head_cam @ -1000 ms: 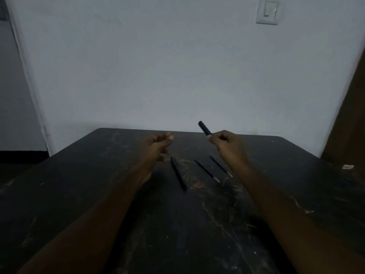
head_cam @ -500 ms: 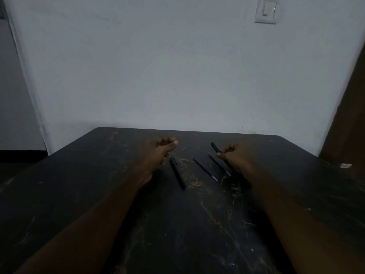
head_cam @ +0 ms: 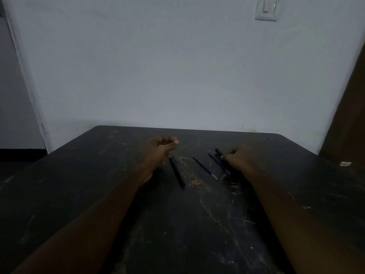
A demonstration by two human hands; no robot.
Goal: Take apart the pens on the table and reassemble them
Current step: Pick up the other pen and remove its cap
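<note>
A dark pen barrel (head_cam: 177,171) lies on the black table (head_cam: 98,184), just right of my left hand (head_cam: 161,148). That hand hovers with its fingers curled and thumb pressed to them; whether a small part sits inside is hidden. Two thin blue refills (head_cam: 204,168) (head_cam: 218,163) lie side by side in the middle. My right hand (head_cam: 240,158) rests low on the table, its fingers closed on another dark pen barrel (head_cam: 218,152) whose end sticks out to the left.
A pale wall stands right behind the table's far edge, with a light switch (head_cam: 266,8) high up. A brown door (head_cam: 347,115) is at the right. A small white scrap (head_cam: 345,163) lies near the table's right edge.
My right hand has come down from mid-air to the table with the dark barrel, beside the right refill. My left hand has barely moved.
</note>
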